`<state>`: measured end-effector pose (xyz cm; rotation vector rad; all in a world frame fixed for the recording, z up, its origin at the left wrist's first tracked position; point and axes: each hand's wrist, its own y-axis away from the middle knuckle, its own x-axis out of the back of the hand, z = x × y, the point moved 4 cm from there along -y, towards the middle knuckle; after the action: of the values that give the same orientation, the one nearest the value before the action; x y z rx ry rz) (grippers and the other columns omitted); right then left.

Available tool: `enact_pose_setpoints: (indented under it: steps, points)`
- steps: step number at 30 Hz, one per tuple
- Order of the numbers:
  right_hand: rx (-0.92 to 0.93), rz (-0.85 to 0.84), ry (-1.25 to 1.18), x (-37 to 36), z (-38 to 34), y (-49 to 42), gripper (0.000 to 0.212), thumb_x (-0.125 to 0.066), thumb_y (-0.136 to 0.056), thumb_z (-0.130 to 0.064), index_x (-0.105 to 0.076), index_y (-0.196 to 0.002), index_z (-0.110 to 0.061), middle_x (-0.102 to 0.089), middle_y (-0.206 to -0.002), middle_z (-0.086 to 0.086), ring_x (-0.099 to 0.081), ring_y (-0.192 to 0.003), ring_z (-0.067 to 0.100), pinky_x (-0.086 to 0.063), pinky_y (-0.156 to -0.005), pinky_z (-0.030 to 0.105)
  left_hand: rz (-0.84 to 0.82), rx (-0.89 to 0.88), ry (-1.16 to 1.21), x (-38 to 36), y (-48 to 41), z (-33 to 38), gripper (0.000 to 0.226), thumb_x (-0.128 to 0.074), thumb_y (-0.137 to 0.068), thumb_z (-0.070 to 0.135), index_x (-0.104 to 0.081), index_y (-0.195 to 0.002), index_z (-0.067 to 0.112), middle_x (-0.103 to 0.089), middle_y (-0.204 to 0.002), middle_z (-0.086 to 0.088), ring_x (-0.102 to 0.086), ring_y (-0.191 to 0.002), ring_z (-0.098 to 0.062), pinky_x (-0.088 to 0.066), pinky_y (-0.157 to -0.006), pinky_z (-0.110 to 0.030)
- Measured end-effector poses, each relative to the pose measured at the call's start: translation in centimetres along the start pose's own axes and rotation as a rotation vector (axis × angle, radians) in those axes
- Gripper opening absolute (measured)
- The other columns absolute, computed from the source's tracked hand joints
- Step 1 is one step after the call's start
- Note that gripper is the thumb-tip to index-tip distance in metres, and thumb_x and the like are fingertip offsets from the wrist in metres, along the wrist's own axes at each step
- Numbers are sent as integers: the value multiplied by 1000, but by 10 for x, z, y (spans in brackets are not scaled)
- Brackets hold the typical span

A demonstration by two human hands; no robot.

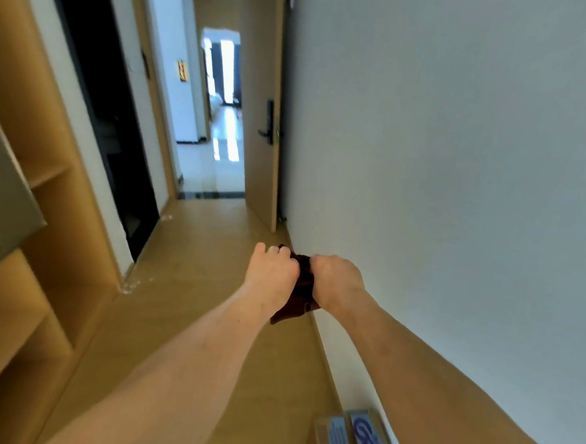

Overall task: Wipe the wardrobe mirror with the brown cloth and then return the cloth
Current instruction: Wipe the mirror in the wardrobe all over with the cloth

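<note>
Head view: held in mid-air between left hand (274,272) and right hand (338,279), both sets of fingers curled tight round it, a cloth (301,291) over the floor (197,250) near the foot of the wall (460,163) on the right. Judged as gathering the cloth for use or return: fold into a flat pad, clean face outward, keeping both grips and leaving no dangling corner. Dark brown, soft and crumpled, mostly hidden by the fists, with one limp flap hanging below the wrists; weave too blurred to tell.
</note>
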<state>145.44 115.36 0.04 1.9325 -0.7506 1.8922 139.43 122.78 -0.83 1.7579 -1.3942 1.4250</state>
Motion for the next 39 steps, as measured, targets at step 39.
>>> enact_pose_setpoints:
  steps: [39]
  points:
    - [778,474,-206,184,-465,-229,13,-48,-92,-5,-52,-104,-9,-61,-100,9,-59,-91,27,-38,-66,30,80,621,-436,87,65,-529,20,-53,-94,19,-58,-113,13,-55,-110,-7,-52,-102,-24,-39,-87,-33]
